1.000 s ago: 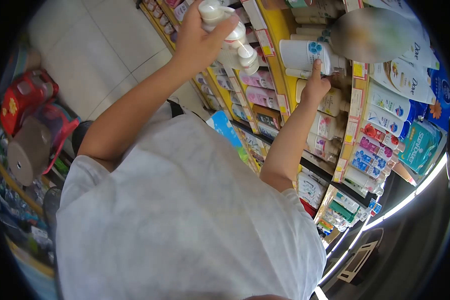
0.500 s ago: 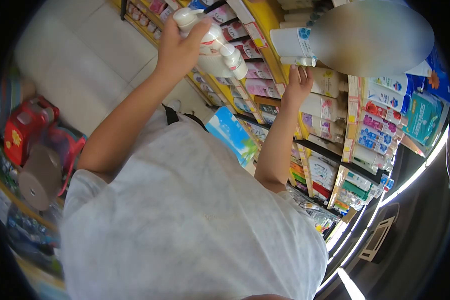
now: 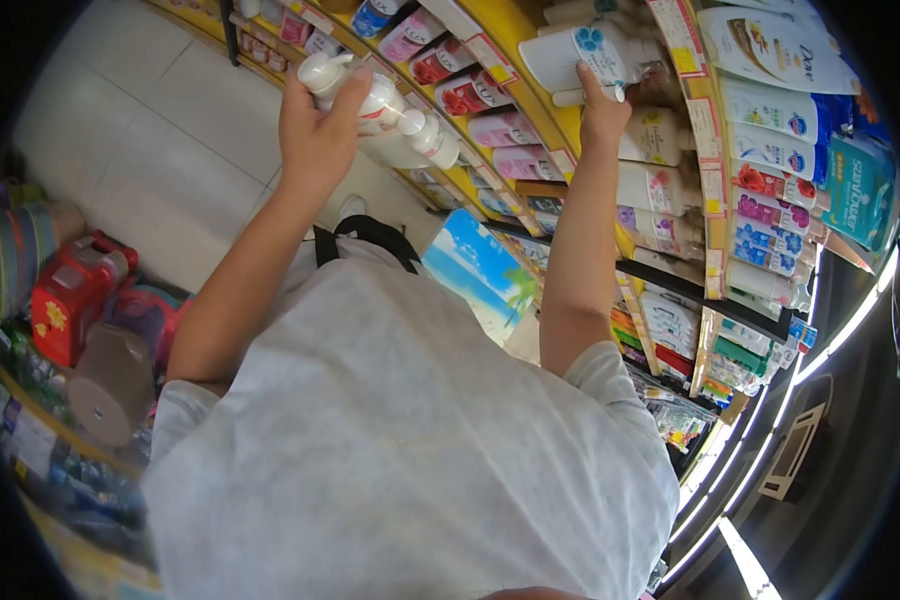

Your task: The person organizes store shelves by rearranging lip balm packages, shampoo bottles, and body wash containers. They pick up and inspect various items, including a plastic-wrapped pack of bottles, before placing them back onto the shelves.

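Note:
My left hand (image 3: 315,135) is closed around a white pump bottle (image 3: 370,98), with its thumb near the pump head. A smaller white bottle (image 3: 428,138) sits against that bottle's side. Over at the yellow shelf, my right hand (image 3: 606,112) grips a large white bottle with blue flowers (image 3: 572,58), one digit lying across its front. Beside this bottle is a small white bottle (image 3: 570,98), partly covered by the same hand. The remaining fingers of my right hand are mostly hidden.
Shelves with yellow price strips (image 3: 712,150) hold rows of pink, red and white bottles. A beach-picture panel (image 3: 478,268) stands below. Red containers (image 3: 75,300) and a grey-brown roll (image 3: 112,385) are at the left, near the tiled floor (image 3: 160,150).
My right hand has moved up onto the blue-flowered bottle and closed on it. My left hand, still holding the pump bottle, appears farther left and lower. The whole view has shifted.

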The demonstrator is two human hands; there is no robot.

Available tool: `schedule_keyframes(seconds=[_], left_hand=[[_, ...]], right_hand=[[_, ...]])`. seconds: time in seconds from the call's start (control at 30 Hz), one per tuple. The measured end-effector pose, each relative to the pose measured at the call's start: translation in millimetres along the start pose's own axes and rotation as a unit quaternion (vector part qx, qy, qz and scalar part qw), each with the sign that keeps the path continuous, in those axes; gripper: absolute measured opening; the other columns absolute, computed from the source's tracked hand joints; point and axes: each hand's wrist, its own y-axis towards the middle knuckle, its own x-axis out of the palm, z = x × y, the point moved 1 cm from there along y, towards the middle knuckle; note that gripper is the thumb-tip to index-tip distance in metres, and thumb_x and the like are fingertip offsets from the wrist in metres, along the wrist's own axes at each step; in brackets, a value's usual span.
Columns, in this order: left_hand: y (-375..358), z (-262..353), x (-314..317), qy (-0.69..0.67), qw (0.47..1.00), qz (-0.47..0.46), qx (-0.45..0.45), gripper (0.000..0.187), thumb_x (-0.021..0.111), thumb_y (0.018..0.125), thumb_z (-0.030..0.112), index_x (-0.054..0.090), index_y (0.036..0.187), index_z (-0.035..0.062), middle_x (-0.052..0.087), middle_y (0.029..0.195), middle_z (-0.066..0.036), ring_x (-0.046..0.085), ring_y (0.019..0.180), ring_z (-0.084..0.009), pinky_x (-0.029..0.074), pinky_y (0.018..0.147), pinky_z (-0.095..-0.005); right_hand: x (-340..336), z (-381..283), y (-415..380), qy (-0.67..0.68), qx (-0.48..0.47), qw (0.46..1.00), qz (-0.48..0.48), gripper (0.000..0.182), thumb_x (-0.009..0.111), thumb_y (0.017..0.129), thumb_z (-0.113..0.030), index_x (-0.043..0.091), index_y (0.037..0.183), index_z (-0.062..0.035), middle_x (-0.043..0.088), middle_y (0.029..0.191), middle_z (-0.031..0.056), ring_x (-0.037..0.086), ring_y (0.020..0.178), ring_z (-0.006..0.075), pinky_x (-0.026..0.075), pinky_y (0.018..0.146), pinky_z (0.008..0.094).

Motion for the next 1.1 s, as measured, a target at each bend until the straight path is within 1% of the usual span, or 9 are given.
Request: schedule_keyframes(seconds=[0.13,0.33,0.43,0.53,0.57,0.67,0.77,1.0,1.1], left_hand=[[0.6,-0.6,3.7,0.019,1.000,0.010,0.006,0.036,0.075,0.095,0.024,0.057,0.115,-0.0001,0.067,0.107,-0.008,0.063,0.095,-0.0114,0.053,0.084,-0.0281],[3.2,-7.6,17.2,0.021,1.000,0.006,0.019,0.036,0.076,0.095,0.024,0.057,0.115,-0.0002,0.067,0.106,-0.007,0.063,0.094,-0.0111,0.053,0.083,-0.0277],[6.3,-10.5,27.3,0.013,1.000,-0.013,0.013,0.037,0.076,0.095,0.024,0.057,0.115,-0.0006,0.067,0.105,-0.007,0.064,0.093,-0.0110,0.053,0.082,-0.0274],[8.0,-18.7,35.0,0.007,1.000,-0.028,0.001,0.038,0.074,0.096,0.025,0.057,0.118,-0.0006,0.067,0.107,-0.008,0.064,0.095,-0.0113,0.053,0.083,-0.0276],[9.2,-20.7,36.9,0.018,0.999,-0.036,-0.005,0.038,0.072,0.098,0.026,0.057,0.120,-0.0004,0.066,0.110,-0.008,0.063,0.098,-0.0117,0.053,0.085,-0.0280],[11.4,-16.2,39.9,0.039,0.998,-0.043,-0.019,0.038,0.070,0.100,0.027,0.057,0.123,0.0001,0.066,0.114,-0.009,0.063,0.102,-0.0119,0.053,0.087,-0.0283],[14.6,-13.6,41.1,0.041,0.999,-0.023,-0.018,0.038,0.073,0.097,0.027,0.057,0.118,-0.0002,0.067,0.109,-0.008,0.064,0.095,-0.0111,0.054,0.082,-0.0274],[20.7,-15.5,34.9,0.017,0.999,-0.031,-0.004,0.039,0.073,0.097,0.030,0.058,0.119,0.0014,0.068,0.108,-0.008,0.067,0.094,-0.0125,0.056,0.079,-0.0291],[21.6,-20.5,32.0,0.032,0.997,0.005,-0.067,0.047,0.069,0.100,0.031,0.054,0.133,0.0007,0.064,0.119,-0.007,0.063,0.103,-0.0123,0.052,0.087,-0.0294]], right_hand=[[12.3,18.9,11.8,0.044,-0.035,0.998,0.042,0.066,0.093,0.074,-0.015,0.062,0.124,0.0155,0.069,0.123,0.0190,0.067,0.110,0.0237,0.051,0.099,0.0349],[30.3,21.5,12.4,-0.001,-0.053,0.993,0.102,0.070,0.096,0.071,-0.018,0.063,0.121,0.0170,0.069,0.122,0.0201,0.069,0.105,0.0234,0.054,0.094,0.0364],[34.3,21.7,12.3,0.026,-0.066,0.994,0.084,0.065,0.095,0.072,-0.016,0.065,0.120,0.0138,0.070,0.120,0.0166,0.068,0.106,0.0227,0.052,0.097,0.0358],[29.0,35.1,26.4,-0.031,-0.081,0.995,0.043,0.040,0.082,0.084,-0.018,0.071,0.112,0.0079,0.075,0.107,0.0163,0.072,0.096,0.0256,0.055,0.086,0.0379],[27.6,25.3,22.6,0.002,-0.016,0.999,0.041,0.050,0.090,0.078,-0.019,0.070,0.112,0.0121,0.074,0.112,0.0139,0.070,0.100,0.0191,0.054,0.086,0.0320],[23.8,32.0,28.6,-0.016,-0.012,0.999,0.044,0.048,0.088,0.080,-0.023,0.071,0.110,0.0115,0.075,0.110,0.0139,0.070,0.098,0.0204,0.054,0.085,0.0335],[6.0,36.9,35.1,-0.043,0.091,0.995,0.029,0.053,0.087,0.081,-0.027,0.070,0.113,0.0120,0.074,0.110,0.0130,0.069,0.099,0.0208,0.052,0.088,0.0339],[12.6,59.9,48.8,0.035,0.052,0.998,0.000,0.056,0.085,0.083,-0.029,0.069,0.118,0.0118,0.071,0.117,0.0121,0.066,0.106,0.0215,0.050,0.094,0.0340],[17.7,49.9,43.2,0.065,0.049,0.997,-0.011,0.053,0.084,0.085,-0.027,0.069,0.119,0.0109,0.070,0.120,0.0119,0.065,0.108,0.0214,0.049,0.095,0.0334]])
